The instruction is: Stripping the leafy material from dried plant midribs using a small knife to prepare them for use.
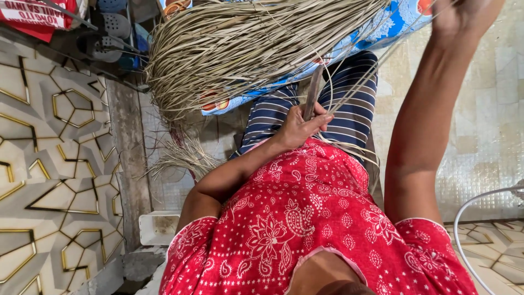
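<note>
Left hand: the left hand [299,124] rests on the lap, fingers [319,118] curled tight around a dark, narrow blade-like tool [313,93], which stands roughly upright among the strands, seemingly braced against the thigh to keep it steady.
Right hand: the right hand [464,16] is raised to the top edge of the view and partly cut off; whether its fingers pinch anything I cannot tell, though thin strands run up towards it.
Dried strips: a thick bundle of pale dried leaf strips [240,49] fans across the lap and a blue patterned cloth [393,24], near the tool, so single strands lie within reach.
Loose pieces: a smaller tuft of strips [183,155] lies on the floor beside the left knee.
Clothing: red printed top [305,218], striped trousers [349,109].
Surroundings: patterned floor tiles [54,164], sandals [106,27] at the top left, a white cable [464,218] at the right, a small whitish block [158,226] by the left elbow.
Obstruction: the fanned bundle hides the knees and most of the cloth.
</note>
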